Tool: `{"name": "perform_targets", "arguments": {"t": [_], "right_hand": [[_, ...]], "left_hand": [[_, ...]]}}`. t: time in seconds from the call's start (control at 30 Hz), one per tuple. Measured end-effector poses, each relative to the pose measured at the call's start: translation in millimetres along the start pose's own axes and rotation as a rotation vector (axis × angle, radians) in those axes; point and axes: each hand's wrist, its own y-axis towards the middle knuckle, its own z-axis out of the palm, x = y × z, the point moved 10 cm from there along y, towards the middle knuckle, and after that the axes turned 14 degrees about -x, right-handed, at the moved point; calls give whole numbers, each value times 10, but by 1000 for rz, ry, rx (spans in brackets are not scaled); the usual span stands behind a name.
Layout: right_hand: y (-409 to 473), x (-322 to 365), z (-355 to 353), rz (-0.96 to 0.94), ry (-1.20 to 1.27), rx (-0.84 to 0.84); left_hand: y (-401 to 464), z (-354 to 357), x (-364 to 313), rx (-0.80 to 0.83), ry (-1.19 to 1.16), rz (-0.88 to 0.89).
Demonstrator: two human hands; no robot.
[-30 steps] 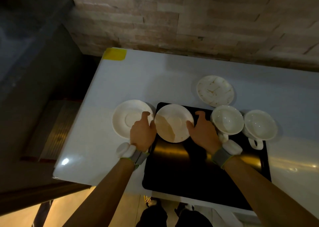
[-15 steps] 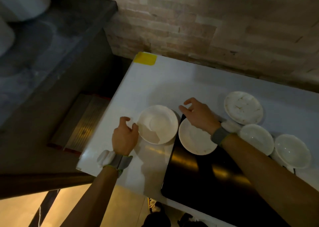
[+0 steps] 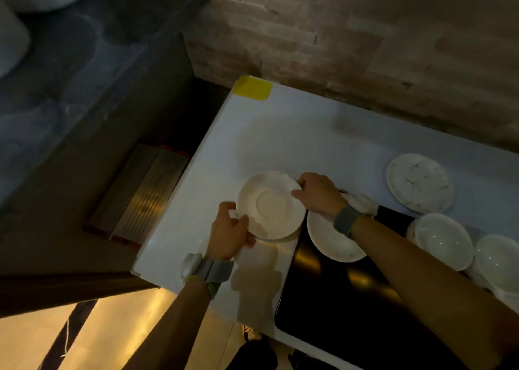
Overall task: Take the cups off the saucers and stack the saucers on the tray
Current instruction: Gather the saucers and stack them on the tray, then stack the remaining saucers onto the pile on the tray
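Observation:
A white saucer [image 3: 270, 204] is at the left of the white table, and both hands grip its rim: my left hand [image 3: 230, 231] at the near-left edge, my right hand [image 3: 320, 194] at the far-right edge. It looks slightly raised, with a shadow under it. A second white saucer [image 3: 332, 241] lies on the black tray [image 3: 345, 308], partly under my right wrist. A third, marbled saucer [image 3: 420, 182] rests on the table behind the tray. Two white cups [image 3: 443, 241] [image 3: 498, 261] stand at the right by the tray's far edge.
The white table [image 3: 280, 139] ends at a left edge with a drop to the floor. A yellow tape patch [image 3: 254, 87] marks its far left corner. A brick wall runs behind. A dark counter [image 3: 84, 74] stands at the left.
My left hand has closed on the near rim of the left saucer and my right hand has come onto its far rim. The view has shifted a little to the left.

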Motion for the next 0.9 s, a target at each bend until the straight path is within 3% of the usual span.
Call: {"name": "perform_targets", "arguments": {"t": [0.33,0.7,0.9], "right_hand": [[-177,-32,-299,2,212,-142],[-739,-712,-908,74,297,-348],[-1076,-1120,-881,187,344,-356]], "left_hand": [[20,-91,-391,-116,42,146],[-305,529,-923,-20,74,382],[-551,854,-1020,49,157,509]]}}
